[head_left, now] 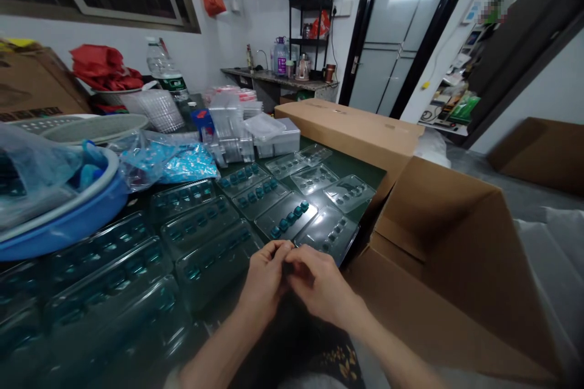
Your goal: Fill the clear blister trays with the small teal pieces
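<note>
My left hand (267,270) and my right hand (317,276) meet at the table's near edge, thumbs and fingertips pinched together. Whatever they pinch is hidden by the fingers. Just beyond them lies a clear plastic blister tray (260,219) with a row of teal pieces (289,220) standing in its hollows. To its right, another clear tray (319,228) shows a row of hollows without teal in them. Several more trays (201,219) with teal pieces spread to the left.
An open cardboard box (438,231) stands close on the right. At the left sits a blue basin (98,213) holding a plastic bag. Stacked clear plastic packs (232,124) and a blue-patterned bag (189,161) are at the table's back. A glass door (396,30) is beyond.
</note>
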